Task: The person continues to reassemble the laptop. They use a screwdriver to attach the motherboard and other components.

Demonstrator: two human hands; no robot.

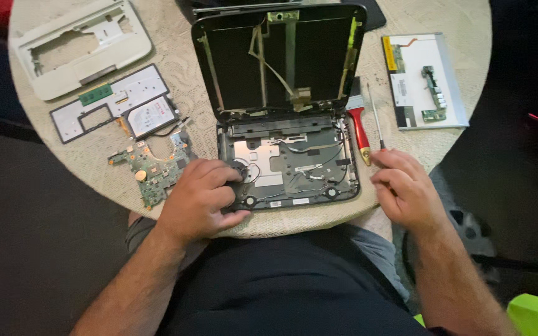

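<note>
1. Round table (319,221) with pale patterned cloth, dark floor around.
2. Gutted laptop base (289,165) at centre, lid frame upright behind.
3. Left hand (203,199) curled, resting on base's left front corner, gripping nothing clearly seen.
4. Right hand (406,186) loosely curled, fingertips touching screwdriver (376,121); long axis pointing away; red-handled brush (360,127) between it and base.
5. Motherboard (154,168) just left.

Laptop shell (281,134) – matt black plastic w/ bare metal plate; tablecloth (188,87) – rough woven cloth.
</note>
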